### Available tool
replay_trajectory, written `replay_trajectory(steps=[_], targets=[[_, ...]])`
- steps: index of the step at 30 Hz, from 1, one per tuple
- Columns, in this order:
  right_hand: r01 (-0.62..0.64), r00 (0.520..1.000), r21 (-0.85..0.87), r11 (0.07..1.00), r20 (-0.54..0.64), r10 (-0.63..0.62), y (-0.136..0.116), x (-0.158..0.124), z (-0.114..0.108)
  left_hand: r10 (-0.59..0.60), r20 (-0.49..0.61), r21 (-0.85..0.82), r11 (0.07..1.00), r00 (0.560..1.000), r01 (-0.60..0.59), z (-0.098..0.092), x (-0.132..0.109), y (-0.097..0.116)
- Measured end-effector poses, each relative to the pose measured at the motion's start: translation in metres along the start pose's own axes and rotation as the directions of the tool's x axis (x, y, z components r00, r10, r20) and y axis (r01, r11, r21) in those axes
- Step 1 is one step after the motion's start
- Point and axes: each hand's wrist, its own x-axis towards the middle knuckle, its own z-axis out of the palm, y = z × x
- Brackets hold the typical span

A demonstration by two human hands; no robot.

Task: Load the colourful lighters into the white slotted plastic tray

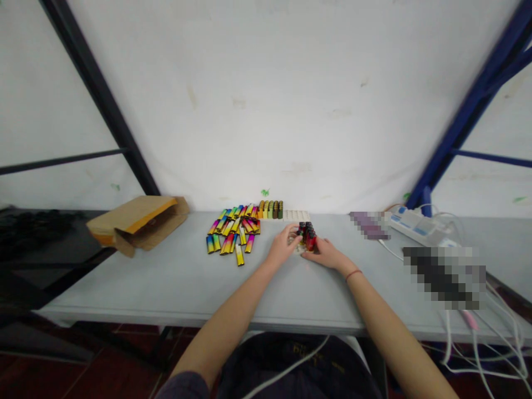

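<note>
While your forearms reach forward over the table, your left hand (286, 241) curves its fingers and thumb around the near-left side of a cluster of small, glossy red pieces with black tops (310, 239); whether it pinches one of them you cannot tell from this view. Your right hand (331, 255) is cupped against the cluster's right side, its thumb stretched along the front; whether it grips or only steadies is unclear. The red pieces thus stand between your two hands, beside a pale, partly hidden holder (297, 250) that shows near your left thumb. A thin red band (353, 274) circles your right wrist.

Just beyond your hands lies a flat white tray with a grid pattern (296, 215). To its left, past your left hand, upright rows of yellow, green and brown pieces (271, 210) stand side by side. Left of your left hand, shiny flat pieces in rainbow colours (228, 244) lie in a loose heap, and well beyond them a brown cardboard box with yellow edging (137, 221) rests on its side, opening toward you. Well right of your right hand sit a blurred purple flat object (368, 226), a white power strip (415, 227) and a pixelated dark object (440, 277), all on the grey table (174, 288).
</note>
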Motion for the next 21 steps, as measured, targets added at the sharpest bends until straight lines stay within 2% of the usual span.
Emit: replay_trajectory(steps=[2,6,8,10,12,14,16,18,21], targets=[[0.003,1.0,0.003,1.0,-0.004,-0.003,0.0,0.0,0.0,0.039,0.013,0.061,0.997,0.999,-0.04,0.0,-0.001,0.003],[0.006,1.0,0.012,1.0,0.0,-0.006,0.001,0.0,0.001,0.205,0.091,0.278,0.935,0.975,-0.222,0.002,-0.001,0.009],[0.004,1.0,0.016,1.0,0.002,-0.004,0.001,0.0,0.001,0.215,0.073,0.412,0.883,0.974,-0.226,-0.003,0.0,0.012],[0.0,1.0,0.026,1.0,0.0,0.0,0.002,0.0,0.001,0.144,-0.019,0.567,0.817,0.989,-0.108,-0.014,0.001,0.014],[0.006,1.0,0.035,0.999,0.0,-0.006,0.003,0.0,0.001,0.017,-0.154,0.701,0.707,0.988,0.097,-0.031,0.001,0.017],[0.011,1.0,0.032,0.999,0.006,-0.011,0.004,0.001,0.001,-0.121,-0.261,0.774,0.566,0.958,0.283,-0.052,0.002,0.018],[0.004,1.0,0.018,1.0,0.011,-0.004,0.004,0.001,0.001,-0.246,-0.345,0.768,0.481,0.906,0.423,-0.07,0.002,0.017],[-0.008,1.0,0.009,1.0,0.01,0.008,0.003,0.0,0.0,-0.318,-0.392,0.724,0.472,0.863,0.503,-0.082,0.003,0.015],[-0.012,1.0,0.008,1.0,0.01,0.012,0.001,0.0,-0.001,-0.331,-0.441,0.647,0.527,0.834,0.551,-0.088,0.004,0.01]])
